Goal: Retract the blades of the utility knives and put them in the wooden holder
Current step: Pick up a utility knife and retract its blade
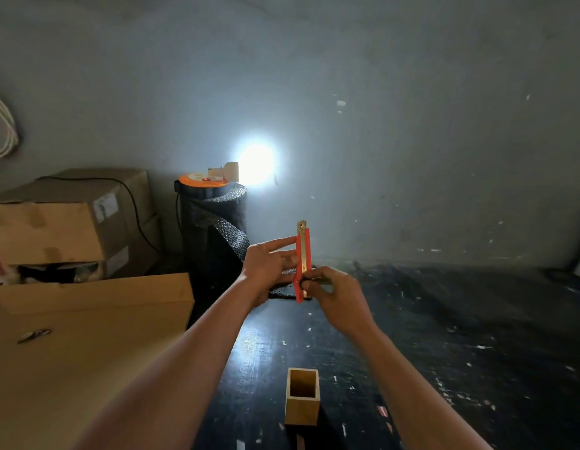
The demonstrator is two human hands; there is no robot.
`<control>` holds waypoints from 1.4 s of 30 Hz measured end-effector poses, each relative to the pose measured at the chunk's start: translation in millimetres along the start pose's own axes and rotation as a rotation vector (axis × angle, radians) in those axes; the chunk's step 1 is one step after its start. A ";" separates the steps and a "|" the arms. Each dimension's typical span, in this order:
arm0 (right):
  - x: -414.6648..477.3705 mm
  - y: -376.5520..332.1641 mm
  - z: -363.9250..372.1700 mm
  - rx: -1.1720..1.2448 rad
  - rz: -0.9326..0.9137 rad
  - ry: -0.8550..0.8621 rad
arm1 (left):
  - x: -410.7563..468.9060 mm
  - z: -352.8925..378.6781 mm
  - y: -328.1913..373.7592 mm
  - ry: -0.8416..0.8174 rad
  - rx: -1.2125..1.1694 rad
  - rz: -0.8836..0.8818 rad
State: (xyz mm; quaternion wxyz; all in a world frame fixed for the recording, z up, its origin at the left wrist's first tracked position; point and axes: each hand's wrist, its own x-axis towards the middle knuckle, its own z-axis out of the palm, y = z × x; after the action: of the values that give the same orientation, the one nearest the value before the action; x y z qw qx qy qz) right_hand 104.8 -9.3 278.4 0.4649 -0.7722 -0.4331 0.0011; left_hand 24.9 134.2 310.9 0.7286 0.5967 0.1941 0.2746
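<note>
I hold a red utility knife upright in mid-air, above the dark floor. My left hand grips its left side with fingers stretched along the body. My right hand pinches the lower part, thumb at the black slider. A short metal tip shows at the knife's top. The square wooden holder stands near me, its mouth open and nothing visible inside it.
A large cardboard sheet with a small metal object lies at left. Cardboard boxes are stacked behind it. A black bubble-wrap roll carries a bright lamp by the wall. The paint-flecked dark floor stretches to the right.
</note>
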 end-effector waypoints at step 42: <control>-8.9 -0.1 -2.4 0.007 -0.009 0.098 | -0.9 17.3 3.2 -0.017 0.056 0.077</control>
State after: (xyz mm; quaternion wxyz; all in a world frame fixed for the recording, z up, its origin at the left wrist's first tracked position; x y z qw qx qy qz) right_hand 100.2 -17.0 276.3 0.4881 -0.7679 -0.4132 -0.0371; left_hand 34.2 121.0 317.7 0.7022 0.6262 0.1723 0.2918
